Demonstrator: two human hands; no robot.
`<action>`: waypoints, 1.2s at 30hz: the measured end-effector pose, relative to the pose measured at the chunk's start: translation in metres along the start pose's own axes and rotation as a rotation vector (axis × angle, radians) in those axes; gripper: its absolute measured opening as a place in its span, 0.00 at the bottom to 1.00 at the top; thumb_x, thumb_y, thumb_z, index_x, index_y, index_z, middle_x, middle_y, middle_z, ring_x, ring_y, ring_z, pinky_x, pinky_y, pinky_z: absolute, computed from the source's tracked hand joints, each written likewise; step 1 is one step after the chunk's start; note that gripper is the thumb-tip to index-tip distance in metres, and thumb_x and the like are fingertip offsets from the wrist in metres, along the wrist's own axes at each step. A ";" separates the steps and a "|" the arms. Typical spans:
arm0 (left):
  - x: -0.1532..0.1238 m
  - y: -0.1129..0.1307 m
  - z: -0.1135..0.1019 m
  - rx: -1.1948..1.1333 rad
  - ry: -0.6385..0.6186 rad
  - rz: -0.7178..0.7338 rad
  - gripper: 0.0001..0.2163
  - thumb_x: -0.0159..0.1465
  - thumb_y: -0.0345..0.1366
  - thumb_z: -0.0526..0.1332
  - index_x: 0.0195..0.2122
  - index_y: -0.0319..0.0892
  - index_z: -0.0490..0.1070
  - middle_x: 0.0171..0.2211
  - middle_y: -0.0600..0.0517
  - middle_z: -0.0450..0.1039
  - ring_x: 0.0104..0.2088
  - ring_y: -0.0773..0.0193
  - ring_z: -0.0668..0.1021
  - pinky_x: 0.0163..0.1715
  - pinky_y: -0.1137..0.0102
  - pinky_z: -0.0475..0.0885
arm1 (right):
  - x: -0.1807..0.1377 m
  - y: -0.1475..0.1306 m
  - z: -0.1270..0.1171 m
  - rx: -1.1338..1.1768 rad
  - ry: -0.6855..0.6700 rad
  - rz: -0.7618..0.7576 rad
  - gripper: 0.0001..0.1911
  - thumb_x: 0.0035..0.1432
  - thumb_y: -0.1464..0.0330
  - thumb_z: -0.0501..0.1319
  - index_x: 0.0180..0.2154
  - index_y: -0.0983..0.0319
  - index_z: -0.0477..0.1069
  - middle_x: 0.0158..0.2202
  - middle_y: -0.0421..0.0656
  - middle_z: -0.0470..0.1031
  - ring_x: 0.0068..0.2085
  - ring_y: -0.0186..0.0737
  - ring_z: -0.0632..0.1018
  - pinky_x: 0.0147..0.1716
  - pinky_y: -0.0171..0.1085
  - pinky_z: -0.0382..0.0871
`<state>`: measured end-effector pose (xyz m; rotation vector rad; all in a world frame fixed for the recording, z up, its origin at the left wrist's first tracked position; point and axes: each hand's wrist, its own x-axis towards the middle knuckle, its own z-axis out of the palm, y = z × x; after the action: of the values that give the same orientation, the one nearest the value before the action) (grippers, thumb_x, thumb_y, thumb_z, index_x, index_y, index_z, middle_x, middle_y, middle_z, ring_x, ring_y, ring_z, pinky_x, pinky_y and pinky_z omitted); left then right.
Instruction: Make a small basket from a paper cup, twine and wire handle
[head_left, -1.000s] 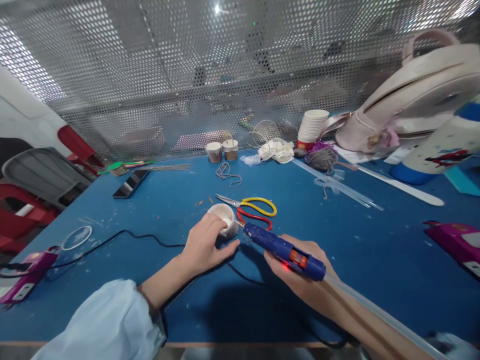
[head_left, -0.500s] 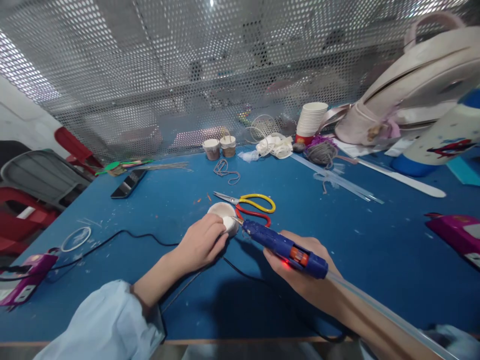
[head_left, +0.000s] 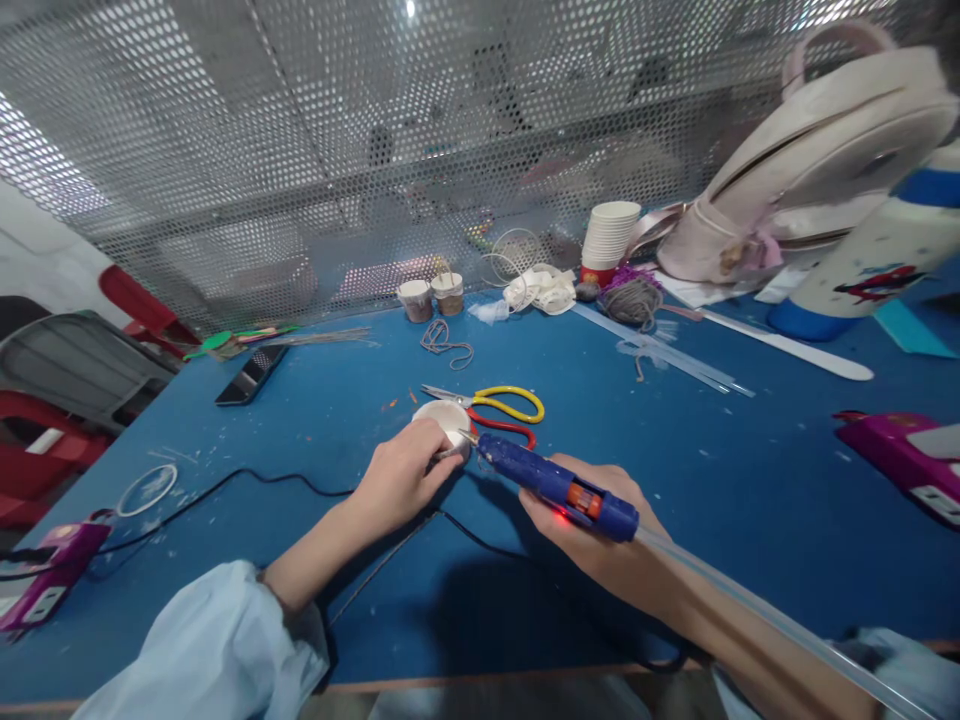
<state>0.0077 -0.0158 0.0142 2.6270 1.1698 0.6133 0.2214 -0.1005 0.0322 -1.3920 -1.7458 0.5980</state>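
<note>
Bowl (head_left: 432, 409) is sitting on the blue table (head_left: 697, 450), around mid-frame, its mouth facing up. Left hand (head_left: 401, 465) is gripping the bowl at its near left side, fingers curling over the rim, thumb lying along the near side. Right hand (head_left: 604, 560) is closing around a blue glue gun (head_left: 525, 468), gripping it firmly, nozzle pointing left at the bowl's right rim; cannot tell if the tip is touching. Red light is glowing by the right fingers. Clear glue stick (head_left: 739, 597) is poking out of the gun's back and running along the forearm. Scissors (head_left: 517, 391) are lying just behind the bowl, one handle yellow, one red, blades pointing left. Black cord (head_left: 289, 476) is running across the table at left, passing near the left forearm. Phone (head_left: 253, 376) is lying far left. Two tubs (head_left: 416, 304) are standing at the back, string (head_left: 448, 346) lying in front of them. Paper cups (head_left: 609, 240) are standing stacked at back right, yarn (head_left: 634, 303) resting near them. Bag (head_left: 810, 165) and bottle (head_left: 862, 265) are occupying the right side.
</note>
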 end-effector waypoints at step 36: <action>0.011 -0.003 -0.031 -0.609 0.026 -0.378 0.08 0.60 0.37 0.58 0.32 0.39 0.75 0.27 0.53 0.73 0.25 0.67 0.74 0.30 0.71 0.67 | 0.040 0.001 -0.029 0.237 -0.196 0.337 0.13 0.52 0.59 0.61 0.26 0.61 0.74 0.13 0.35 0.61 0.16 0.31 0.63 0.16 0.32 0.56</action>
<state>-0.0020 -0.0049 0.0442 1.8448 1.2039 0.7740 0.2428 -0.0651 0.0594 -1.5062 -1.5342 1.1204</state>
